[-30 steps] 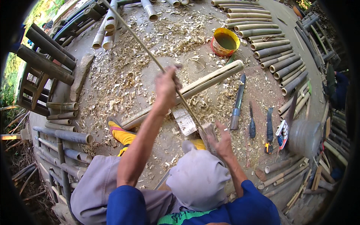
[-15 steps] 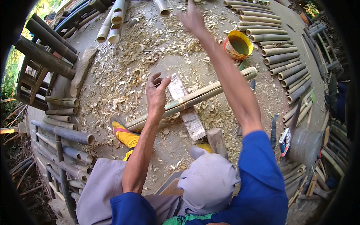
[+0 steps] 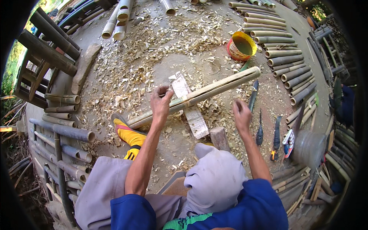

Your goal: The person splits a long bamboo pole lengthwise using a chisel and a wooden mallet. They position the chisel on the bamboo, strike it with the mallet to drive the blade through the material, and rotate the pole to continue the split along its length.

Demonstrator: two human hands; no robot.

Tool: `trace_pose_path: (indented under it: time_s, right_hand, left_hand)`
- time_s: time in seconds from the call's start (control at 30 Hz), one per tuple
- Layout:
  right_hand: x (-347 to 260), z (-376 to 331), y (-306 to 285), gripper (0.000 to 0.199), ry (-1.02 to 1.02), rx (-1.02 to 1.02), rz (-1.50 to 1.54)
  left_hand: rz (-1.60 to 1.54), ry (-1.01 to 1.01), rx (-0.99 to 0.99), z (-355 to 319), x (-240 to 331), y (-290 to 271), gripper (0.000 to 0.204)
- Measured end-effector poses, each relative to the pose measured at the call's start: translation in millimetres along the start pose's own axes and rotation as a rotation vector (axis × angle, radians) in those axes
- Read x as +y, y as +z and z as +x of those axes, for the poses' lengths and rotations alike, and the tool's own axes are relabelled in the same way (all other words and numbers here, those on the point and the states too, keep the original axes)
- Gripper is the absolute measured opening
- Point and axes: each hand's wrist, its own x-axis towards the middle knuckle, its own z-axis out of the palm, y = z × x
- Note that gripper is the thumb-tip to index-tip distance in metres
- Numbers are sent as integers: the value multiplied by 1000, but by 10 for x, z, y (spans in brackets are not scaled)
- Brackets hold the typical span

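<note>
The left hand [image 3: 160, 102] hangs over a split bamboo pole [image 3: 205, 96], its fingers loosely curled and released; whether they brush the pole I cannot tell. The pole slants past them, one end lower and left of those fingers near a yellow-clad foot [image 3: 130, 137], the other ahead of the right fingers. The right hand [image 3: 242, 115] is well apart from the left, its fingers half bent and released as well. Just ahead of these fingers lies a long dark tool [image 3: 253, 97]; lower right of them, a slim tool with a dark handle [image 3: 260, 134]. Between both sets of fingers, a pale board [image 3: 196, 122] crosses under the pole (its face is mottled), and a wooden block [image 3: 219, 138] sits lower left of the right fingers. Farther ahead of them stands a yellow-rimmed bucket [image 3: 230, 49] of murky liquid, with bamboo lengths [image 3: 295, 78] ranged beyond, to the right.
</note>
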Motion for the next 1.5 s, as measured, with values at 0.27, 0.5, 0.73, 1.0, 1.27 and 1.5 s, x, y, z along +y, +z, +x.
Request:
trace_pose_path:
  time_s: [0.27,0.5,0.73,1.0,1.27,1.5]
  right_hand:
    - [811,-1695,-819,24,318,91,-192]
    - [1145,-1726,-1202,27,366,204,-242]
    - [1209,-1233,-999,35,286,61,-287]
    - [1115,-714,-395,81,317,-11,-132]
    - [477,-548,-1099,48,570,60,896]
    - [-800,-422,-2676,37,134,93,568]
  left_hand:
    - [-809,-579,307,-696,-564,138,30]
    - [-1140,-612,244,-487,-990,80,70]
    - [-1036,-296,200,-233,-767,-48,42]
    - [-661,314,189,-627,934,18,43]
    - [-730,533,-181,-790,1575,466,46]
    - [-907,770,-107,-1285,2097,432,39]
